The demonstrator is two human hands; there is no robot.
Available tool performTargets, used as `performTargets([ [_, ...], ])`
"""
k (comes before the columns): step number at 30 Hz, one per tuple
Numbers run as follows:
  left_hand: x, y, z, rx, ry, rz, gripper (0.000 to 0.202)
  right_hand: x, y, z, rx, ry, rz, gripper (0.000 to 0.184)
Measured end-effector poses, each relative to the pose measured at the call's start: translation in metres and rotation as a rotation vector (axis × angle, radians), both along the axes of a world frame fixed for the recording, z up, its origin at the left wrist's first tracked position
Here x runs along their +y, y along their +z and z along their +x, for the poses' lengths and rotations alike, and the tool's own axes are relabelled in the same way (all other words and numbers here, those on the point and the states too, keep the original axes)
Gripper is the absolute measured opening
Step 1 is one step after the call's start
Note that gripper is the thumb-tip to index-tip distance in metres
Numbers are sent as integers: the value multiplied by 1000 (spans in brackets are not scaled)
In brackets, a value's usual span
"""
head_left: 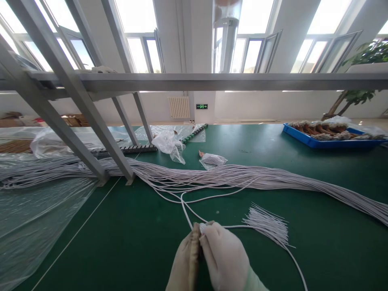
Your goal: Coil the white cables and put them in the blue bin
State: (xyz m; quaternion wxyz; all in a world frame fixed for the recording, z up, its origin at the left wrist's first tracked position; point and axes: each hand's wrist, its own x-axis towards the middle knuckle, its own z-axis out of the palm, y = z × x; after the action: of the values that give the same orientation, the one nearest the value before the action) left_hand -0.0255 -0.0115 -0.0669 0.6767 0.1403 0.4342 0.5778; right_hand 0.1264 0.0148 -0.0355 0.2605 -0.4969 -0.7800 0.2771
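Note:
Both hands wear pale gloves and meet at the bottom middle of the head view. My left hand (pixel 185 258) is closed, thumb upright, pinching a white cable (pixel 185 211). Fingers of my right hand (pixel 226 254) are closed on the same cable from the other side. A small white coil or wrap shows between the fingertips, mostly hidden. Behind the hands, a long bundle of white cables (pixel 242 178) runs across the green table (pixel 136 242). To the right of my right hand lies a fanned pile of thin white strips (pixel 268 224), with a cable passing under it.
Grey metal frame posts (pixel 104 141) stand on the table at left, joined to a crossbar (pixel 194 82). A blue tray (pixel 315 141) with brown bundles sits at the back right. Clear plastic bags (pixel 171 143) and a small packet (pixel 213 160) lie behind the cables. Plastic sheeting (pixel 45 226) covers the left.

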Motion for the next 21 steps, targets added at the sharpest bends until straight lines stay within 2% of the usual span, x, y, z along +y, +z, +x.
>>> performTargets([
  [3, 11, 31, 10, -114, -12, -82, 27, -22, -32, -2, 34, 10, -53, 34],
  [6, 22, 58, 12, -193, 36, -97, 32, -28, -61, 2, 61, 63, -138, 32],
  [9, 22, 69, 2, -217, 35, -58, 32, -11, -68, 13, 83, 50, -260, 34],
  [12, 10, 72, -10, -153, -86, 19, 40, 20, -50, 24, 69, -22, -345, 30],
  [15, -3, 77, -9, -37, -332, 41, 58, 48, -16, 27, 33, -62, -338, 29],
  [18, -10, 77, 0, 219, -498, -17, 67, 54, 16, 20, 59, -79, -282, 28],
  [20, -10, 70, 3, 373, -497, -65, 64, 43, 28, 12, 92, -69, -223, 27],
  [21, -9, 66, 3, 424, -434, -97, 58, 35, 29, 8, 102, -39, -180, 29],
])
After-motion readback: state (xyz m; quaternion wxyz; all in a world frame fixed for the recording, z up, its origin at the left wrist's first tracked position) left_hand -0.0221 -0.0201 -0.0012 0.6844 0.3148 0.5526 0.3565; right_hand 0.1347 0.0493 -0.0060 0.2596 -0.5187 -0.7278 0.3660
